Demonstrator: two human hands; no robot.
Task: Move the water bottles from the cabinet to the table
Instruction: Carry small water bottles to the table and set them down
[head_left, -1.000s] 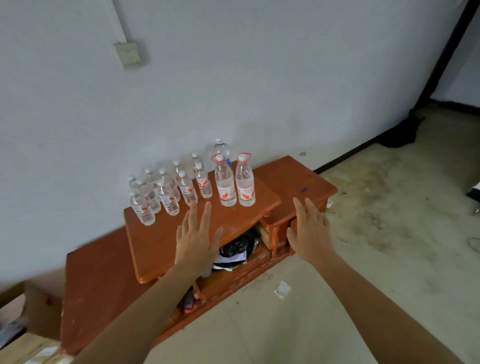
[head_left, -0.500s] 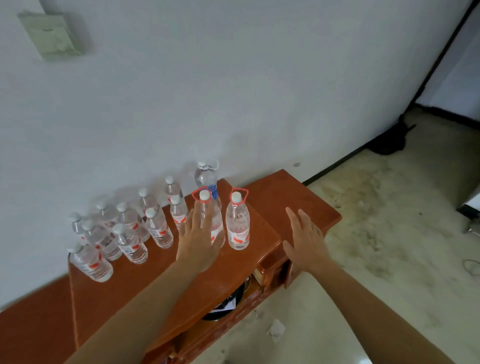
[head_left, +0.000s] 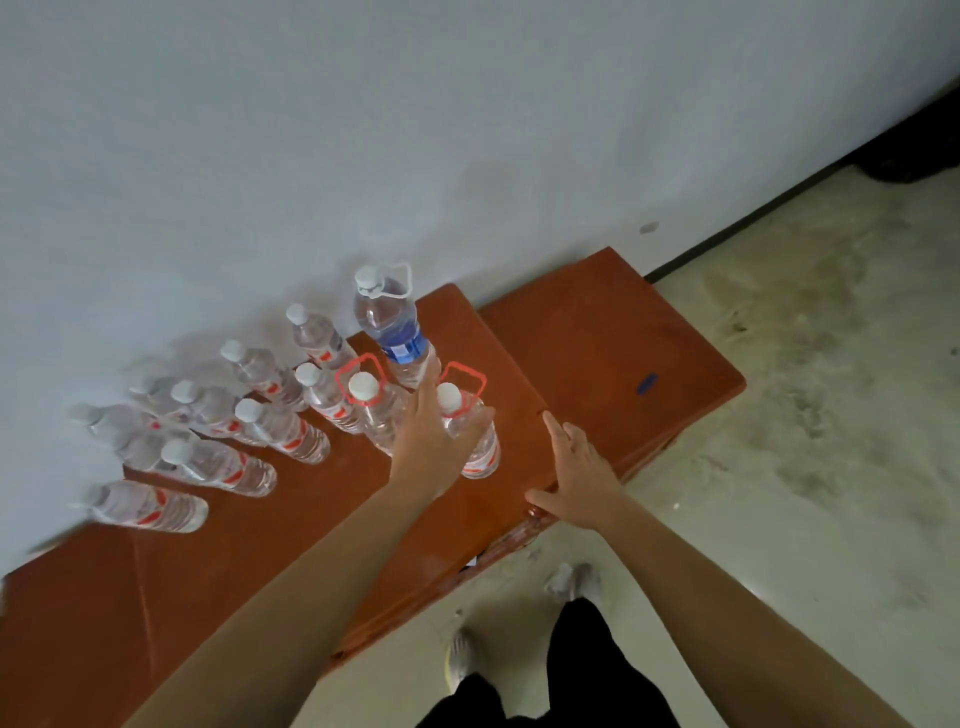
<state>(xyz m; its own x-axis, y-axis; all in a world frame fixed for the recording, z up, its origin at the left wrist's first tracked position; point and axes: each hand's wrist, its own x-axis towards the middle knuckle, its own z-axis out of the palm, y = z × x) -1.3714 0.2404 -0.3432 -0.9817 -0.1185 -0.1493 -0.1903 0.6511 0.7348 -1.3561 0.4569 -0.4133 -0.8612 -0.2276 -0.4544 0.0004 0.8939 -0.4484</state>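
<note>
With our left hand (head_left: 434, 441) spread among crowded bottles (head_left: 283, 431) and right hand (head_left: 579, 475) lying flat on the front edge of the cabinet (head_left: 597, 332), we are risking knocking some over.

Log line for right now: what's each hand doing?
left hand: open, between two red-handled bottles, fingertips at blue-label bottle | right hand: open, at cabinet edge | nothing lifted

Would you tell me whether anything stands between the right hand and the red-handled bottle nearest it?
Nothing visible does. Only bare cabinet top separates the right hand from that red-handled bottle. The left hand reaches in from the bottle's other side, its thumb overlapping it.
</note>
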